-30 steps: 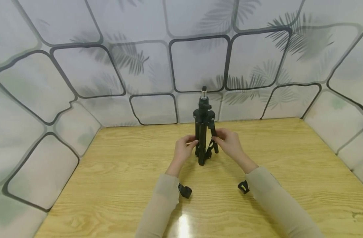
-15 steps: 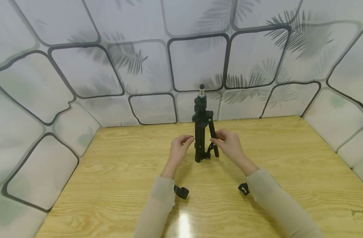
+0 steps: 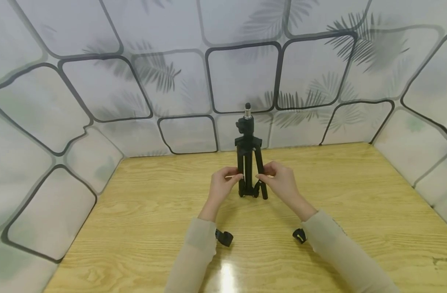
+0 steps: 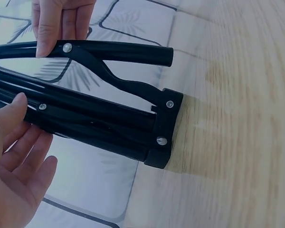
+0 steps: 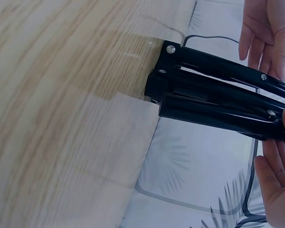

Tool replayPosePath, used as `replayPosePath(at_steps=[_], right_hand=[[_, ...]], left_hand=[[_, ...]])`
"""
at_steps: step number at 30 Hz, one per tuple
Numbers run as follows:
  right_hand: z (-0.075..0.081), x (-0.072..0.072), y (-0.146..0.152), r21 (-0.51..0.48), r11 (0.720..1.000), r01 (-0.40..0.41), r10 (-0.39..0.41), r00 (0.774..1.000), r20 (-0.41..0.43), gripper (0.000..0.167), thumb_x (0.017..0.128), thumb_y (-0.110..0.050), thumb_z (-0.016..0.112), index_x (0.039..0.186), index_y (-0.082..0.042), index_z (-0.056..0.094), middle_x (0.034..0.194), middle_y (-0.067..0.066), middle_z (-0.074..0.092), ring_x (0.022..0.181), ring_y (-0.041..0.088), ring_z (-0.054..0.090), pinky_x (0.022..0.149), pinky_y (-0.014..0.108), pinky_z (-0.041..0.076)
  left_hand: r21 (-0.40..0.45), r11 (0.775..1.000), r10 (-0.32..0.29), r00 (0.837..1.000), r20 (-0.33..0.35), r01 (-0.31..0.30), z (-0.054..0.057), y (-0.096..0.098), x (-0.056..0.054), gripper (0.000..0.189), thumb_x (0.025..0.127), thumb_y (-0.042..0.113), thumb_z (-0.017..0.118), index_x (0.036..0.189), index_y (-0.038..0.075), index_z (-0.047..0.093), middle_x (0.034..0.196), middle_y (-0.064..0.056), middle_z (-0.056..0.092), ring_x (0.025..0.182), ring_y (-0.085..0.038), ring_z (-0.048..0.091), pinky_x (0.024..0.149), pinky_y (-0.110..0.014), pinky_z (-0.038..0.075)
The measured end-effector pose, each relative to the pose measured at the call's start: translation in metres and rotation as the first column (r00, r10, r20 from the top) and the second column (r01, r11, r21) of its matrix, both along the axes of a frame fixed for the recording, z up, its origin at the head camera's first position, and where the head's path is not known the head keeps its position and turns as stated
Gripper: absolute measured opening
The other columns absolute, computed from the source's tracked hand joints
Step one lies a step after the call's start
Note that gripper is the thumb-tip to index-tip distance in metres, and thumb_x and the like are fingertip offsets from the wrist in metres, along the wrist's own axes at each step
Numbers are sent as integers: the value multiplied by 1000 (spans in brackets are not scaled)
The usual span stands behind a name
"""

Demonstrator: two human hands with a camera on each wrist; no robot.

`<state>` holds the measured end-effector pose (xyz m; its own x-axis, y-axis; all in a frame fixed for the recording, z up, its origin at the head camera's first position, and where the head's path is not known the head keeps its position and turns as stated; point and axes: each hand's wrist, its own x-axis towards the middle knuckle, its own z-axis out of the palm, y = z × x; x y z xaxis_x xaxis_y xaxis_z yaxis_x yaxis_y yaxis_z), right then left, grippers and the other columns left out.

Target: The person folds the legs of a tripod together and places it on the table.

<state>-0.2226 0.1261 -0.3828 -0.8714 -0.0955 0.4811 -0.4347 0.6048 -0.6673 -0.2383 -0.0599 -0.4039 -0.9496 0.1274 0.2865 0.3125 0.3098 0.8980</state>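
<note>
Standing upright between two hands, a black tripod (image 3: 248,143) is topped by a short silver post (image 3: 248,112) with a dark rounded tip. Below the post, a small knob (image 3: 239,125) is carried on the tripod's left side. Two of the legs are set close together and nearly vertical, while the right leg (image 3: 259,162) is splayed slightly outward, its end left clear of the lower hub (image 4: 168,128). That leg is joined to the hub by a curved brace (image 4: 121,81), and bright rivets (image 4: 67,48) are seen along the glossy tubes. The tripod is positioned at the counter (image 3: 142,228), in front of a patterned backdrop (image 3: 179,89); whether the hub is fully rested on the wood cannot be told.

To the tripod's left, the left leg (image 3: 240,165) is pinched by the left hand (image 3: 221,185), the thumb laid on the near side and the other fingers (image 4: 28,154) curved loosely behind. To the tripod's right, the splayed leg is pinched by the right hand (image 3: 283,183) in much the same way, between the thumb and the fingers behind. Both forearms, covered by beige sleeves (image 3: 199,248), are angled inward toward the tripod from its near side. Nearer than the tripod, a black wrist device (image 3: 225,238) is shown at the inner edge of the left cuff.
</note>
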Motion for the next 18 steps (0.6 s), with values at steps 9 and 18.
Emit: replayPosePath(at_steps=[9, 18], right_hand=[[-3, -1, -1, 1, 1000, 9, -9, 1000, -19, 19, 73, -13, 73, 83, -1, 62, 75, 8, 64, 68, 19, 62, 68, 35, 50], [-4, -1, -1, -3, 1000, 12, -12, 1000, -25, 18, 73, -12, 73, 83, -2, 62, 75, 8, 64, 68, 19, 62, 68, 36, 50]], left_hand=[[-8, 999, 41, 999, -33, -41, 1, 4, 1, 24, 82, 18, 65, 100, 2, 65, 96, -10, 64, 87, -22, 61, 72, -28, 49], [-27, 998, 63, 996, -67, -65, 1, 5, 1, 23, 82, 18, 64, 98, 1, 65, 95, -11, 64, 86, -23, 61, 71, -27, 49]])
